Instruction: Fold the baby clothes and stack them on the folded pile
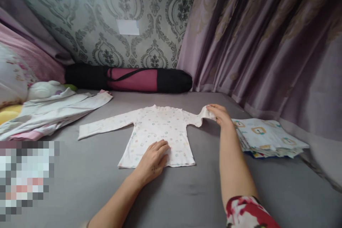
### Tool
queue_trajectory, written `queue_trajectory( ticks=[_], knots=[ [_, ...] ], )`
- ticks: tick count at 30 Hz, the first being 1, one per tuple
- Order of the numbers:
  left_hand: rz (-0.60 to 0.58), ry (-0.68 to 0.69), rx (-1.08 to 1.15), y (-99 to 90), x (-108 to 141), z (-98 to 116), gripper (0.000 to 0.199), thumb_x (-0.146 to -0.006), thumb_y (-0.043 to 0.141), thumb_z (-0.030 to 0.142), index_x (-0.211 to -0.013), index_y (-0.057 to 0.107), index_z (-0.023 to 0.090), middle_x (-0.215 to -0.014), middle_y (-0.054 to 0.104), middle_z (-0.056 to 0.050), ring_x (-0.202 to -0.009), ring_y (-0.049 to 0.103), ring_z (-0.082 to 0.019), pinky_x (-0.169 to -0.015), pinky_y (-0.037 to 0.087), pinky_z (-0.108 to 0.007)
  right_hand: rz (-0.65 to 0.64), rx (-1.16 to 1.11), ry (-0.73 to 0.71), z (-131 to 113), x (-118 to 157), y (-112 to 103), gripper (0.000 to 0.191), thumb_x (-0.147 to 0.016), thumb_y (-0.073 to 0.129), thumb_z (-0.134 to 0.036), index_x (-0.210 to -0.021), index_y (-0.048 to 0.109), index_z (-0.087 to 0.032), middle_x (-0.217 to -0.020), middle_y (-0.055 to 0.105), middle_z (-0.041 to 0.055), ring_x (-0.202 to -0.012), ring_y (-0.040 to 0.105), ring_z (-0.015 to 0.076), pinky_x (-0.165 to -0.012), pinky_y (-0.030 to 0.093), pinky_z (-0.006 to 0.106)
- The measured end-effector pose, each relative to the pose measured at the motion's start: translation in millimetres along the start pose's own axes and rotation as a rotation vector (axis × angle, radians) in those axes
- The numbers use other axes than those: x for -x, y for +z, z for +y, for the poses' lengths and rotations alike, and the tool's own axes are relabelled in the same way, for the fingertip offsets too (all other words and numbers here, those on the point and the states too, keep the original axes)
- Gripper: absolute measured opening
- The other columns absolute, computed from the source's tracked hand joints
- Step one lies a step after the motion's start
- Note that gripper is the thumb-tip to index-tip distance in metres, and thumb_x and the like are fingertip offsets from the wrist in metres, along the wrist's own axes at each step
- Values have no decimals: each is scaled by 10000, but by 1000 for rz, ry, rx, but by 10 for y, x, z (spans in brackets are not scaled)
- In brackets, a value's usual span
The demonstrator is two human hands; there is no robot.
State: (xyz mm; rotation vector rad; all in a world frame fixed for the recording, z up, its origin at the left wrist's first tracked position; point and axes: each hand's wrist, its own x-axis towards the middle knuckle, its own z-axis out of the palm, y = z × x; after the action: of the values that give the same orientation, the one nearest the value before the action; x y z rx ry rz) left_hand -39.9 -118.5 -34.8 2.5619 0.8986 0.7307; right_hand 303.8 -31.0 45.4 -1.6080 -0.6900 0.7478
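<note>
A small white long-sleeved shirt (160, 124) with a tiny coloured print lies spread out, its collar pointing away from me. Its left-hand sleeve stretches out straight to the side. On the lower front of the shirt rests my left hand (157, 155), palm down with the fingers lying flat. My right hand (219, 112) pinches the cuff end of the other sleeve, which is lifted and bent off the surface. Part of that cuff is hidden behind my fingers.
Folded printed cloths (267, 135) are stacked at the right. Loose pale clothes (58, 110) lie at the left beside a white plush toy (44, 89). A long black and pink bag (133, 79) lies along the wall. Curtains (240, 35) hang at the right; the grey sheet (181, 199) lies beneath everything.
</note>
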Motion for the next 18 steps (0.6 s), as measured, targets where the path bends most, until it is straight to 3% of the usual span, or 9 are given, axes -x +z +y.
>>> queue_trajectory(
  ticks=[5,9,11,14,18],
  knots=[
    [-88,-13,-3,-169,-80,61,330,-890,439,183,-1184,587,185,-1277,602,-133,-1181,574,-243,-1010,471,-396,-80,-365,61,-92,52,351,249,-589,724,-73,-779,612,-188,-629,672,-40,-552,637,115,-494,527,196],
    [-283,-40,48,-391,-352,27,270,-904,443,263,-1065,649,196,-1104,685,-94,-992,659,-221,-849,537,-327,-185,-505,76,-69,-4,379,232,-627,726,-86,-810,625,-186,-722,705,-22,-649,669,114,-537,532,177],
    [-295,-120,65,-430,-585,-44,291,-924,425,303,-1054,660,192,-1025,708,-84,-874,679,-204,-776,544,-305,-218,-541,63,-32,-41,332,225,-639,721,-102,-825,634,-194,-755,711,-22,-698,673,117,-564,534,175],
    [-210,-132,60,-320,-1018,-197,326,-929,415,294,-1136,632,166,-1130,686,-109,-927,671,-207,-852,530,-329,-234,-586,48,34,-86,221,245,-626,695,-116,-848,645,-207,-807,718,-26,-735,666,121,-578,526,180],
    [-156,-42,28,32,-1587,-386,336,-905,418,205,-1172,607,128,-1247,640,-137,-1166,589,-231,-1029,445,-371,-238,-573,2,129,-143,35,272,-595,654,-158,-861,651,-217,-840,714,-25,-763,657,137,-608,521,207]
  ],
)
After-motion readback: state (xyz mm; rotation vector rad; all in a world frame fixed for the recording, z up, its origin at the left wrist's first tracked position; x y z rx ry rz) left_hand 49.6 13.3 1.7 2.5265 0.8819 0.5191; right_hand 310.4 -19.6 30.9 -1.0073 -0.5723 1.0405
